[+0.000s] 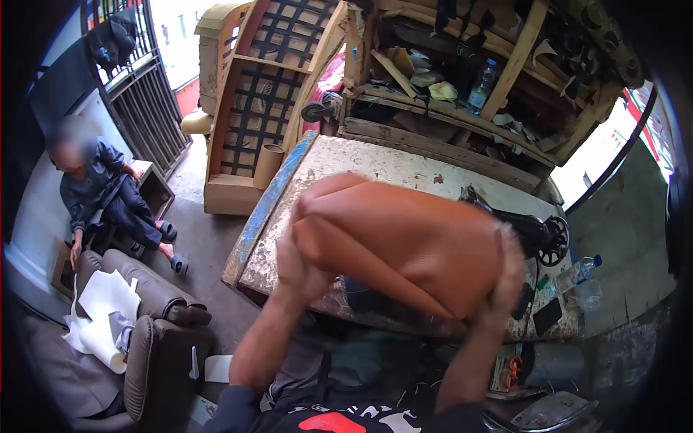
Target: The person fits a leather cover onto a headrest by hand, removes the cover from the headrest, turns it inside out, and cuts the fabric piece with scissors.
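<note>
Between my hands is a bulky brown leather cover (404, 234), folded into a long boxy shape and raised above the worktable (375, 155). My left hand (299, 270) grips its left end, with the fingers partly hidden by the leather. At the right end, my right hand (507, 270) wraps round the edge, slightly blurred. Just behind that hand stands a black sewing machine (530, 234) with its handwheel to the right; the cover hides part of it.
Plastic bottles (577, 274) and a dark phone (548, 316) lie on the table's right side. Orange-handled scissors (513, 372) are below. Wooden shelving (447, 108) and an upturned sofa frame (263, 94) stand behind. A person (101, 180) sits left, near a grey armchair (170, 361).
</note>
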`<action>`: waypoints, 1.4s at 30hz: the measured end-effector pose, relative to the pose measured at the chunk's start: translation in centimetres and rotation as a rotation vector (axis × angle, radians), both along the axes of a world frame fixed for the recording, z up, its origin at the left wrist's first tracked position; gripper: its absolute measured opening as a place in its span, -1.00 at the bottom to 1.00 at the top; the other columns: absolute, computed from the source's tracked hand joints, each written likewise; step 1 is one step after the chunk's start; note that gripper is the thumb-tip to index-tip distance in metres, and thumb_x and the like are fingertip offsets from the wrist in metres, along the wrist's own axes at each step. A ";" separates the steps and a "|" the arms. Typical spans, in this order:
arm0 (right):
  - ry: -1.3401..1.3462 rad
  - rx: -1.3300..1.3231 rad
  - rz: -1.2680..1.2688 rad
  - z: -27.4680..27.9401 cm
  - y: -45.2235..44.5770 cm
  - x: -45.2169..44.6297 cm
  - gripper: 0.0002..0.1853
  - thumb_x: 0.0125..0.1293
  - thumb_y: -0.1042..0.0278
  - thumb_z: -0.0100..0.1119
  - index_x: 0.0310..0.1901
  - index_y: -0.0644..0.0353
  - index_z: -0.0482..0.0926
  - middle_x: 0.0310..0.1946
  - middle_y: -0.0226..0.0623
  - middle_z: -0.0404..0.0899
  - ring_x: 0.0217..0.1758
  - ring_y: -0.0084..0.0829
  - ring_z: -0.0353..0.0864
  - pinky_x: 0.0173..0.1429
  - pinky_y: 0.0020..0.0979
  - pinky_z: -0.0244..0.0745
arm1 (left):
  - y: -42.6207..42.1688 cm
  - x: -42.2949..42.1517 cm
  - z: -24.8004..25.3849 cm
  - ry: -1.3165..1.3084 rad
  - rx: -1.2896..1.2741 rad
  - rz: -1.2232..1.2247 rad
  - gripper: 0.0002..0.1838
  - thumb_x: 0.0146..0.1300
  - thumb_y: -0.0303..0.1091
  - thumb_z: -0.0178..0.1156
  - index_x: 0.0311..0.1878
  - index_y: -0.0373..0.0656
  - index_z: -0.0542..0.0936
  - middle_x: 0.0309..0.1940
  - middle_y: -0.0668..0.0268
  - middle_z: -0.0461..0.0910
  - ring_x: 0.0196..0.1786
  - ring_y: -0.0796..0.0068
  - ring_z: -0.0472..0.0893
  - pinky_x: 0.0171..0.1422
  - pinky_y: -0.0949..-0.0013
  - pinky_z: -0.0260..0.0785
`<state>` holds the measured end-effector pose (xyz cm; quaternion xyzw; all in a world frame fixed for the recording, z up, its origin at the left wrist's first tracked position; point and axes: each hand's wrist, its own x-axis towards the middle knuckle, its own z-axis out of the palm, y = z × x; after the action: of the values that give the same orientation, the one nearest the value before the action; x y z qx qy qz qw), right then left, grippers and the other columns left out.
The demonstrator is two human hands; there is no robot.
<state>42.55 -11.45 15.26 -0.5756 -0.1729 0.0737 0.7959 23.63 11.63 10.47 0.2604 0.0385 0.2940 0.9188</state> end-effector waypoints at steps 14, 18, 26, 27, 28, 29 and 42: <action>0.068 -0.277 0.063 -12.7 2.6 -8.1 -0.63 0.69 0.14 0.08 -0.30 0.19 0.54 -0.39 -0.56 0.43 -0.25 -0.67 0.28 -0.07 -0.49 0.31 | 15.3 10.8 -5.9 0.884 0.751 -0.080 -0.74 0.46 -0.38 0.24 0.08 -0.35 0.68 -0.05 0.14 0.75 -0.03 0.46 0.72 0.12 0.37 0.59; 0.029 -0.358 -0.034 -14.6 2.6 -8.4 -0.62 0.69 0.11 0.05 -0.21 0.28 0.55 -0.34 -0.38 0.48 -0.19 -0.51 0.37 0.01 -0.38 0.37 | 16.1 12.0 -9.0 0.711 0.745 -0.178 -0.77 0.42 -0.38 0.24 0.01 -0.33 0.68 -0.16 0.23 0.71 -0.11 0.52 0.65 0.04 0.39 0.51; 0.009 -0.325 -0.071 -14.3 3.4 -4.5 -0.60 0.69 0.08 0.02 -0.01 0.35 0.58 -0.13 -0.17 0.60 -0.03 -0.35 0.49 0.21 -0.26 0.39 | 14.8 2.3 -8.9 0.954 0.782 -0.056 -0.81 0.47 -0.36 0.25 0.00 -0.28 0.62 -0.19 0.29 0.64 -0.14 0.52 0.64 -0.07 0.37 0.55; -0.001 -0.322 -0.028 -14.5 3.5 -3.9 -0.61 0.69 0.08 0.03 -0.05 0.31 0.58 -0.15 -0.25 0.59 -0.04 -0.43 0.48 0.19 -0.31 0.40 | 14.4 0.1 -9.1 0.989 0.778 -0.049 -0.78 0.47 -0.35 0.26 0.06 -0.27 0.62 -0.18 0.29 0.65 -0.11 0.51 0.65 -0.07 0.36 0.57; 0.027 -0.344 0.010 -14.6 3.6 -3.5 -0.63 0.69 0.08 0.04 -0.08 0.29 0.58 -0.18 -0.30 0.58 -0.08 -0.48 0.47 0.15 -0.35 0.41 | 12.8 -2.0 -8.2 0.991 0.671 -0.010 -0.73 0.45 -0.33 0.30 0.11 -0.27 0.61 -0.15 0.29 0.64 -0.13 0.51 0.65 -0.11 0.37 0.56; 0.051 -0.364 0.051 -14.7 3.8 -3.1 -0.64 0.69 0.08 0.05 -0.11 0.26 0.58 -0.21 -0.36 0.58 -0.11 -0.54 0.46 0.11 -0.39 0.43 | 11.4 -3.9 -7.0 0.989 0.564 0.035 -0.67 0.43 -0.32 0.34 0.16 -0.26 0.60 -0.12 0.28 0.64 -0.14 0.52 0.64 -0.14 0.38 0.55; 0.086 -0.375 0.203 -16.5 6.3 -1.5 -0.60 0.67 0.09 0.13 -0.29 0.23 0.58 -0.42 -0.50 0.50 -0.28 -0.64 0.36 -0.15 -0.45 0.38 | 10.4 -7.3 -11.7 1.209 1.167 0.210 -0.64 0.50 -0.11 0.30 -0.16 -0.30 0.64 -0.39 0.04 0.67 -0.31 0.37 0.63 -0.12 0.18 0.49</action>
<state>41.02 -5.19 -1.23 -0.6895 -0.1794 0.2088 0.6699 16.35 22.03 -1.19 0.8004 0.3895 0.1608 0.4264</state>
